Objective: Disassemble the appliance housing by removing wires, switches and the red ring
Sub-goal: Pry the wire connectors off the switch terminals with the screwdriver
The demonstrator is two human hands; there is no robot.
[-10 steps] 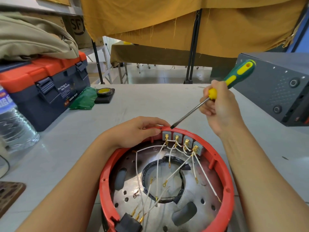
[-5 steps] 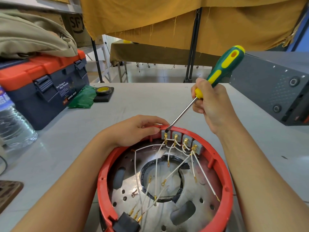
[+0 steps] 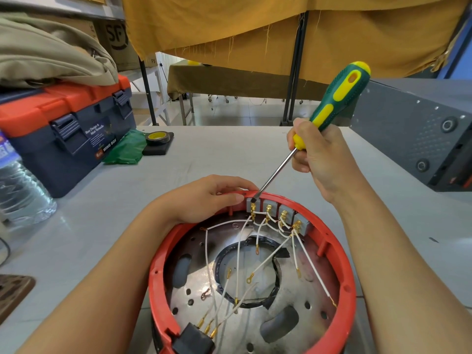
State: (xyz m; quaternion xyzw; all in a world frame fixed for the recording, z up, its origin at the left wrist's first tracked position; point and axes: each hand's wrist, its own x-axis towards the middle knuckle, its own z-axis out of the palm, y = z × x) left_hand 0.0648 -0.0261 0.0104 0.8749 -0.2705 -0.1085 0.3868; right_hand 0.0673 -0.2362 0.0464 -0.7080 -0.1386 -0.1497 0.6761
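Four grey switches (image 3: 278, 213) sit in a row against the far inner wall of the red ring (image 3: 348, 277), and everything in the single head view is arranged around the leftmost of them. The right hand (image 3: 324, 159) has its fingers curled round the lower handle of the green-and-yellow screwdriver (image 3: 339, 95), held steeply so the blade tip lands on the top edge of that switch where it meets the ring, probably to pry it free of its slot. The left hand (image 3: 204, 198) lies over the ring's far-left rim, fingers bent over the outer edge and the thumb stretched along the inside just beside the tip, apparently bracing the housing against the push; it presses and steadies more than it clasps. The housing stands on the grey table (image 3: 217, 162) directly in front of the person, open side up. Inside it, white wires (image 3: 238, 251) fan from the switches' brass terminals across the metal base plate (image 3: 281, 302); several end in loose ring lugs over the central opening, others run to a black block (image 3: 194, 341) at the near rim. So the wires are partly freed, while switches and ring are not yet off. Off to the left, a closed toolbox (image 3: 66, 129) carries folded cloth (image 3: 48, 52) on its lid; its contents are hidden.
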